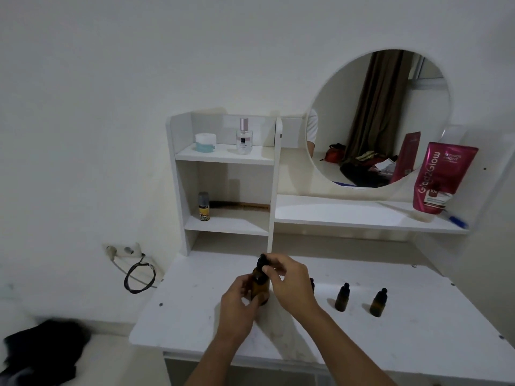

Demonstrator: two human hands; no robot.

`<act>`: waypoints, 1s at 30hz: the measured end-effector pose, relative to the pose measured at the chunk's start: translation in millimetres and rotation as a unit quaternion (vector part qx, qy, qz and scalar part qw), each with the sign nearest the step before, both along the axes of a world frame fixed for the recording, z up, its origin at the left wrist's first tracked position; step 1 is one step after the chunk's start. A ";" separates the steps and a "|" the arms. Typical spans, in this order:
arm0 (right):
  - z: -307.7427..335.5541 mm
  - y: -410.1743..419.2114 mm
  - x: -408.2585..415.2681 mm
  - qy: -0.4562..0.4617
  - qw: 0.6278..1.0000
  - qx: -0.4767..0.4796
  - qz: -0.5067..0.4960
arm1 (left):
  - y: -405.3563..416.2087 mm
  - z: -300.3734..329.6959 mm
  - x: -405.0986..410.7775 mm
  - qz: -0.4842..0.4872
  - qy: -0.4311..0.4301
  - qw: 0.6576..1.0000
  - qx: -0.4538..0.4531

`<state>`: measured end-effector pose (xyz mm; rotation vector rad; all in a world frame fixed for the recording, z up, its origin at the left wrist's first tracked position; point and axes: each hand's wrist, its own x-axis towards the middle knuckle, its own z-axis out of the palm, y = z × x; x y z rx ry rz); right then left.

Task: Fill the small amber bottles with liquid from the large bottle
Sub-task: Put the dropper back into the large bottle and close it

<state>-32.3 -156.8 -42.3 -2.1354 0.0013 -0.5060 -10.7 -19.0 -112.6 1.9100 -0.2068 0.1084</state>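
White worktop (390,344): left hand (239,299) grips the large bottle (260,285), right hand (289,277) pinches its dropper cap (262,260), seemingly unscrewing before pouring.

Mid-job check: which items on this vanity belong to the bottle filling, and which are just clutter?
In use:
large amber dropper bottle, held by left hand, right hand at its black cap
two small amber dropper bottles

Lying about:
pink tube
clear perfume bottle
white jar
brown comb

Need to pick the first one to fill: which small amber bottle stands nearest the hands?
The small bottle half hidden behind the right hand; the other two stand apart, farther right.
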 end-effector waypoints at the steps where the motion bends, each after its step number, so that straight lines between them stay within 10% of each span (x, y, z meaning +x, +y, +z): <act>1: 1.7 0.6 1.7 0.001 1.000 0.008 -0.011 | 0.1 -0.9 0.9 -0.001 -0.003 1.000 -0.003; 30: 6.1 5.9 11.2 -0.004 1.000 -0.001 -0.017 | 0.6 -8.0 4.7 0.006 0.001 1.000 -0.003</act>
